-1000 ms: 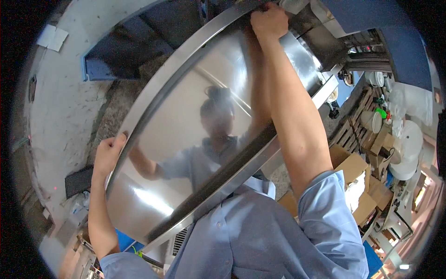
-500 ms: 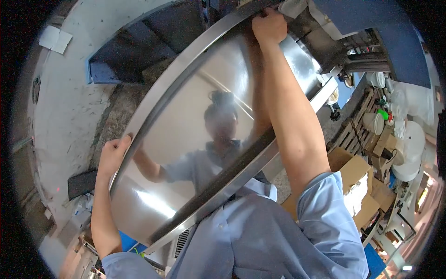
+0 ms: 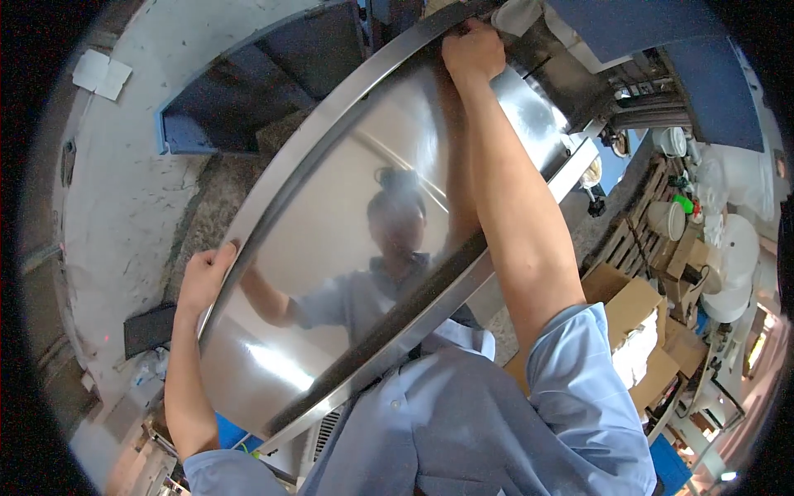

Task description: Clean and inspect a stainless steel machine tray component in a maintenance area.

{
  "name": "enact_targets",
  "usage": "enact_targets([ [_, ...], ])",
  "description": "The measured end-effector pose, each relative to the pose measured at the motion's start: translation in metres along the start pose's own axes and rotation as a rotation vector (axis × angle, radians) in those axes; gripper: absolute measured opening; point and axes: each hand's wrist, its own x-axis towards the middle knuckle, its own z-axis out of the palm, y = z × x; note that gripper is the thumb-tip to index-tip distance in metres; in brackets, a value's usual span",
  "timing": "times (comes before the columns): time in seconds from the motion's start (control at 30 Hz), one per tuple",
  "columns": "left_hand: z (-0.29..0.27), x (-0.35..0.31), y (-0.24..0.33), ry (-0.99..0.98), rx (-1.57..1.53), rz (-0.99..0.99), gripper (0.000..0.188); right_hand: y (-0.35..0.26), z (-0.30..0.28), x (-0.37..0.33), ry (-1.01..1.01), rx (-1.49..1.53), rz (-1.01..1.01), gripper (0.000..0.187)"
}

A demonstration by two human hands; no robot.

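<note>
Left hand (image 3: 205, 277): I log it curled over the lower-left rim of a large polished stainless steel basin (image 3: 331, 248), fingers wrapped on the edge, gripping it. Right hand (image 3: 473, 51): I log it stretched far up with the arm straight, closed on the opposite, upper rim of the same basin. Basin: round, shallow, mirror-bright, held tilted between the two hands right in front of the camera and filling the middle of the view; its inner face reflects the person in a light blue shirt (image 3: 463, 413). Surroundings, as I record them: a pale rough concrete floor (image 3: 124, 190) to the left, a blue-edged dark recess (image 3: 265, 83) above the basin, brown cardboard boxes (image 3: 628, 306) at lower right, and white bowl-shaped pieces (image 3: 732, 256) stacked near a wooden pallet (image 3: 633, 227) at the right edge.
</note>
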Motion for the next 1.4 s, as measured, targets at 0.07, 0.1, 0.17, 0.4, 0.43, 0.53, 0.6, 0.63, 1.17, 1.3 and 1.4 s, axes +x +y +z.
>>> enact_targets([
  [0.07,0.000,-0.003,0.003,0.000,-0.011,-0.011,0.062,-0.010,-0.004,-0.003,-0.053,-0.017,0.024,0.031],
  [0.1,0.002,-0.006,0.009,0.029,-0.002,-0.024,0.062,-0.011,-0.004,-0.004,-0.030,-0.002,0.041,0.029],
  [0.17,0.003,-0.009,0.009,0.062,0.008,-0.032,0.062,-0.011,-0.004,-0.002,-0.002,0.015,0.059,0.028],
  [0.4,0.000,-0.008,0.010,0.036,0.034,-0.019,0.063,0.003,0.004,-0.002,0.041,-0.021,-0.069,0.029],
  [0.43,-0.001,-0.010,0.007,0.041,0.038,-0.020,0.063,-0.004,0.000,-0.005,-0.050,-0.048,-0.030,0.032],
  [0.53,0.001,-0.007,0.006,0.032,0.020,-0.018,0.063,0.001,0.002,0.001,0.006,-0.045,-0.003,0.032],
  [0.6,0.001,-0.007,0.006,0.042,0.026,-0.021,0.063,-0.003,0.001,-0.002,-0.003,-0.059,0.001,0.032],
  [0.63,0.001,-0.007,0.006,0.051,0.032,-0.023,0.063,-0.006,0.001,-0.004,-0.012,-0.074,0.007,0.032],
  [1.17,0.002,0.004,-0.018,0.004,-0.023,-0.023,0.067,-0.009,-0.004,-0.002,-0.048,-0.083,0.004,0.031],
  [1.3,0.001,0.000,-0.005,0.048,0.059,-0.016,0.068,0.000,-0.003,0.000,-0.038,-0.062,-0.053,0.030],
  [1.4,0.001,0.000,-0.006,0.036,0.037,-0.014,0.068,0.000,-0.002,0.003,-0.039,-0.079,-0.040,0.030],
])
